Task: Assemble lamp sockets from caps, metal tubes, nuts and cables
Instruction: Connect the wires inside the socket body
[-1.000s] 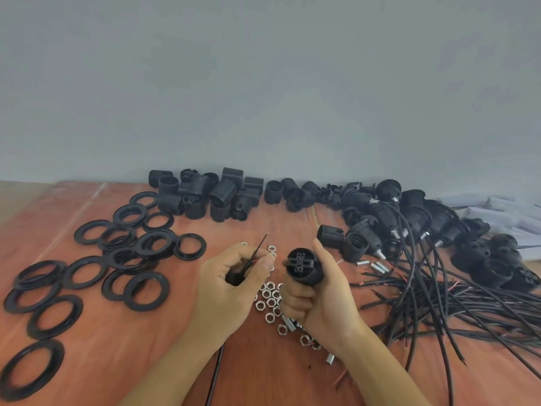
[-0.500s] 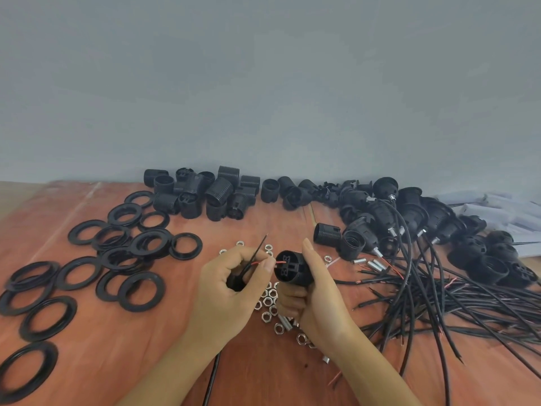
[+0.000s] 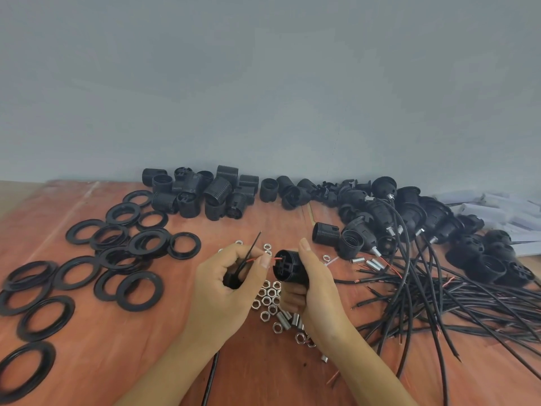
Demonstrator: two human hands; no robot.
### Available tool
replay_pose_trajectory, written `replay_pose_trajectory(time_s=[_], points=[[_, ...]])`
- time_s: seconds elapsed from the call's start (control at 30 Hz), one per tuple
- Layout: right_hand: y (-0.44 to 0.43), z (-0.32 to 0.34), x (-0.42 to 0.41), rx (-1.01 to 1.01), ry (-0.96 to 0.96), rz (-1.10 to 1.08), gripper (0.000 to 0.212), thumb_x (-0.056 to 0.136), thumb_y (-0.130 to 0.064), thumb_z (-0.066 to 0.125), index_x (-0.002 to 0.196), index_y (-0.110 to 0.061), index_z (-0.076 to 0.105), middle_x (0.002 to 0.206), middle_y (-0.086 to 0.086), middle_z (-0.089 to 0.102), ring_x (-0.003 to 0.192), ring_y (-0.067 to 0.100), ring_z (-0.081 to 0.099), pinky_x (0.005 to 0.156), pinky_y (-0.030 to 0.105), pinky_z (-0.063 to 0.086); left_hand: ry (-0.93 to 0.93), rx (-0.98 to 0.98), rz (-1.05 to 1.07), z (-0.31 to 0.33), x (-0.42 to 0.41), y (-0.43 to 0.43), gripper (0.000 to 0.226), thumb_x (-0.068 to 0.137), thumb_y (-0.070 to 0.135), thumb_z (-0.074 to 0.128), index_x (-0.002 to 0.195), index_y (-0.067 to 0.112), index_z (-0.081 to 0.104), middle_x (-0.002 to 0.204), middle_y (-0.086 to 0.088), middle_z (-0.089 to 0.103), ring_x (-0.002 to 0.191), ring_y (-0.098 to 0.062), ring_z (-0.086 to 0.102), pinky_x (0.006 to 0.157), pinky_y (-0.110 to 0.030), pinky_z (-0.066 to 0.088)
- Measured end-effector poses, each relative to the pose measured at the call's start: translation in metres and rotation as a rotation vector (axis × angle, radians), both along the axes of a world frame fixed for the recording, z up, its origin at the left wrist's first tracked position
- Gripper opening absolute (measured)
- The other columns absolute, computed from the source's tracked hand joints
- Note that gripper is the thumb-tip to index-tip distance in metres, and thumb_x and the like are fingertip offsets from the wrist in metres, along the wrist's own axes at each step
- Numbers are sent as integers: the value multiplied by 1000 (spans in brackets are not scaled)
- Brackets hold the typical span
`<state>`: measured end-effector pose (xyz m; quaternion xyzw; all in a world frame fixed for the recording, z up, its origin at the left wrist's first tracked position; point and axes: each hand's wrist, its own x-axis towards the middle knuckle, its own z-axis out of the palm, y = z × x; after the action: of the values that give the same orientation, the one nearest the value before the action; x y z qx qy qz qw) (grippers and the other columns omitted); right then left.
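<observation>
My right hand (image 3: pixel 314 291) grips a black lamp socket body (image 3: pixel 288 266) with its slotted end turned to the left. My left hand (image 3: pixel 227 285) pinches a black cable (image 3: pixel 211 376) whose red wire (image 3: pixel 252 260) reaches to the socket's end, while its black wire (image 3: pixel 254 241) sticks up to the right. The cable runs down past my left wrist toward the bottom edge. Silver nuts (image 3: pixel 268 300) and short metal tubes (image 3: pixel 294 319) lie on the table under and between my hands.
Black rings (image 3: pixel 87 259) are spread over the left of the red-brown table (image 3: pixel 140 361). Loose black socket parts (image 3: pixel 205 191) are heaped along the wall. Sockets with cables (image 3: pixel 409 218) and a tangle of black cables (image 3: pixel 453 303) fill the right.
The socket body has turned its slotted end to the left and come close to my left hand. The red wire now reaches the socket's end.
</observation>
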<state>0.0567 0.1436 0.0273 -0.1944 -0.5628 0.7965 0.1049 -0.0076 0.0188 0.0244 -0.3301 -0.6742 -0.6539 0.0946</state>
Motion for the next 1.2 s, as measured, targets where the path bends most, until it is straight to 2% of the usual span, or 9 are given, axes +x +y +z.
replay_pose_trajectory(time_s=[0.13, 0.27, 0.47, 0.57, 0.63, 0.7, 0.8, 0.9, 1.2], points=[[-1, 2, 2, 58, 44, 34, 60, 71, -67, 55, 87, -10, 52, 46, -15, 39, 38, 2, 35, 40, 17, 32, 5, -9, -14, 0, 0, 1, 8, 86, 33, 63, 81, 30, 69, 56, 20, 53, 50, 1, 48, 52, -7, 38], [-2, 2, 2, 128, 90, 16, 62, 73, -66, 54, 85, -5, 53, 51, -9, 29, 43, 7, 25, 42, 21, 25, 36, -29, 0, 1, 0, 0, 5, 85, 32, 63, 82, 31, 66, 55, 20, 51, 49, 0, 46, 52, -7, 37], [-1, 0, 1, 372, 209, -52, 32, 90, -56, 54, 78, -28, 62, 67, -7, 46, 59, 7, 41, 54, 18, 37, 97, -92, 21, 1, -1, -1, 15, 86, 14, 66, 81, 29, 64, 56, 13, 48, 49, -2, 44, 56, -6, 38], [-1, 1, 2, 453, 269, -73, 25, 88, -54, 53, 81, -32, 62, 68, -13, 51, 61, 2, 45, 57, 14, 39, 64, -87, 8, 1, 0, -1, 13, 88, 18, 64, 85, 31, 64, 61, 3, 57, 50, -14, 50, 48, -19, 41], [-2, 1, 2, 463, 302, -84, 23, 88, -51, 53, 83, -30, 63, 67, -12, 54, 56, 1, 47, 54, 11, 39, 50, -91, -6, 0, 1, 0, 10, 89, 22, 63, 87, 33, 63, 64, 10, 62, 50, -17, 52, 47, -28, 44], [-2, 0, 2, 475, 314, -89, 22, 88, -49, 53, 84, -30, 62, 64, -13, 53, 52, 1, 47, 52, 11, 39, 46, -93, -22, -4, 1, 0, 4, 91, 30, 62, 88, 32, 63, 60, 17, 60, 47, -12, 49, 45, -29, 43], [-4, -2, 1, 520, 318, -111, 21, 88, -48, 52, 84, -30, 61, 67, -13, 53, 61, 2, 47, 59, 16, 42, 23, -91, -16, -8, -1, 0, 12, 88, 44, 58, 87, 33, 64, 54, 2, 56, 46, -23, 47, 46, -42, 41], [-7, -2, 0, 530, 336, -129, 21, 89, -46, 52, 86, -27, 60, 72, -12, 57, 68, 4, 52, 67, 20, 46, 25, -103, -19, -11, -1, 1, 14, 87, 46, 57, 91, 34, 64, 56, -2, 55, 47, -26, 46, 46, -43, 40], [-8, -4, 0, 583, 324, -138, 9, 97, -24, 55, 90, -19, 59, 71, -18, 58, 67, -1, 52, 65, 14, 44, 51, -110, 19, -11, 0, 2, 14, 90, 41, 55, 89, 29, 63, 63, 2, 60, 49, -22, 52, 48, -40, 42]])
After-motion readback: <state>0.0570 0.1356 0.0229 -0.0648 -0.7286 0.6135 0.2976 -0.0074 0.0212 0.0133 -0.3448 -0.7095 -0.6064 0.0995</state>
